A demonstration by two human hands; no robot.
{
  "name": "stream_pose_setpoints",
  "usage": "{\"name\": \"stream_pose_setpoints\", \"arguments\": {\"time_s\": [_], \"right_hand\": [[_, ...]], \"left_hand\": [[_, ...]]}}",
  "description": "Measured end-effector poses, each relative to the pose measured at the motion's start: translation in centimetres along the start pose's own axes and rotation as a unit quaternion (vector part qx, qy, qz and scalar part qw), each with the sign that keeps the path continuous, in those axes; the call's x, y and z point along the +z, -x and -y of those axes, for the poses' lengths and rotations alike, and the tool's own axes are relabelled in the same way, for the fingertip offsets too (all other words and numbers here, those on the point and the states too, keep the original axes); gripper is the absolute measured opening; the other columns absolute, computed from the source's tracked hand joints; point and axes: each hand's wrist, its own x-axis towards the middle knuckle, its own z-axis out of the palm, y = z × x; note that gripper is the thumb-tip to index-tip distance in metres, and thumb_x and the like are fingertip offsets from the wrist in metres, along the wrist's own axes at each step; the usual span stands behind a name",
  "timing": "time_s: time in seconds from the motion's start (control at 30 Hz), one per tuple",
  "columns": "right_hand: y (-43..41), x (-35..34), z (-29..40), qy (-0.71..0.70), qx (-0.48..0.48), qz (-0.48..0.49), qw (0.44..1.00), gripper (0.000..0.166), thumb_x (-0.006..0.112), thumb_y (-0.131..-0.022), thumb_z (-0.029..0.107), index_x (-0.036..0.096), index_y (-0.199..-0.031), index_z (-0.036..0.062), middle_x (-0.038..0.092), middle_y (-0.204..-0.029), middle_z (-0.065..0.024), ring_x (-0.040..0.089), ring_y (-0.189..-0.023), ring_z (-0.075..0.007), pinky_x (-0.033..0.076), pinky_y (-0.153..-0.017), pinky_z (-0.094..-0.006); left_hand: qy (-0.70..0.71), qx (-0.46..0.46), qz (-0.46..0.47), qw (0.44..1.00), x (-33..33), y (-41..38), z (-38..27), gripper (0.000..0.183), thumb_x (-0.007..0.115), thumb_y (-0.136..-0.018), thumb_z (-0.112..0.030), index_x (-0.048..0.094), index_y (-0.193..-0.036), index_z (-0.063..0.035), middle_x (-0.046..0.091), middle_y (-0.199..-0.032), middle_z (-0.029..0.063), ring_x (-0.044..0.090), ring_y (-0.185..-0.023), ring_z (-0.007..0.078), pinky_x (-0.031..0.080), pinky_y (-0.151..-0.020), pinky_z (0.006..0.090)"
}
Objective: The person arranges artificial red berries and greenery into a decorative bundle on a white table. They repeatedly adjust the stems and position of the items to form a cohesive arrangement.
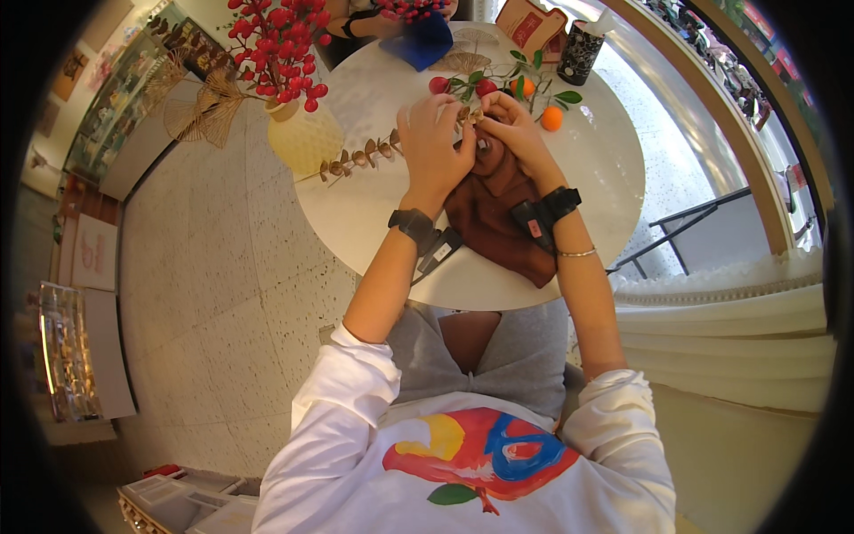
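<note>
A stem of gold-brown artificial eucalyptus leaves (360, 157) runs across the table from the left and passes behind my left hand (434, 147). The thumb and fingers of that hand pinch it near its right end. My right hand (519, 133) holds the leaves at the same end, its fingertips close to the left ones. Under both hands a brown cloth (497, 217) lies rumpled on the round white table (360, 220), reaching towards the near edge. Exactly which leaf each fingertip touches is hidden.
Beyond my hands lie artificial fruit sprigs with an orange fruit (551, 119). A cream vase (303, 137) with red berries (277, 53) stands left. At the back are a blue cloth (420, 41), a dark patterned tissue holder (582, 55), and another person's arm (373, 27).
</note>
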Motion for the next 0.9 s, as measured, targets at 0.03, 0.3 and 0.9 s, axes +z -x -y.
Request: {"name": "stream_pose_setpoints", "arguments": {"time_s": [0.03,0.3,0.9], "right_hand": [[-0.1,0.2,-0.1,0.03,-0.018,0.004,0.999,0.016,0.063,-0.087,0.002,0.055,-0.1,0.005,0.062,-0.097,-0.0014,0.059,-0.092,-0.0079,0.048,-0.084,-0.0212],[-0.2,0.3,0.1,0.035,-0.017,-0.028,0.999,0.016,0.064,-0.089,0.004,0.057,-0.103,0.0017,0.062,-0.099,-0.0025,0.06,-0.094,-0.0091,0.048,-0.086,-0.022],[-0.1,0.0,-0.8,0.074,0.041,-0.018,0.996,0.019,0.055,-0.096,0.011,0.058,-0.112,0.0008,0.062,-0.104,-0.0019,0.057,-0.097,-0.0069,0.046,-0.085,-0.0204]], "left_hand": [[-0.009,0.011,0.004,1.0,0.3,0.2,0.5,0.023,0.067,-0.074,-0.013,0.06,-0.094,-0.0051,0.059,-0.101,0.0082,0.055,-0.1,0.0296,0.036,-0.092,0.047],[0.052,-0.047,0.022,0.997,0.8,0.8,0.6,0.019,0.067,-0.073,-0.01,0.06,-0.09,-0.0042,0.06,-0.1,0.0098,0.056,-0.094,0.0313,0.041,-0.083,0.0417],[0.027,-0.049,0.01,0.998,0.5,0.5,0.3,0.016,0.069,-0.076,-0.01,0.065,-0.091,-0.0056,0.062,-0.103,0.0048,0.056,-0.097,0.0273,0.042,-0.087,0.0375]]}}
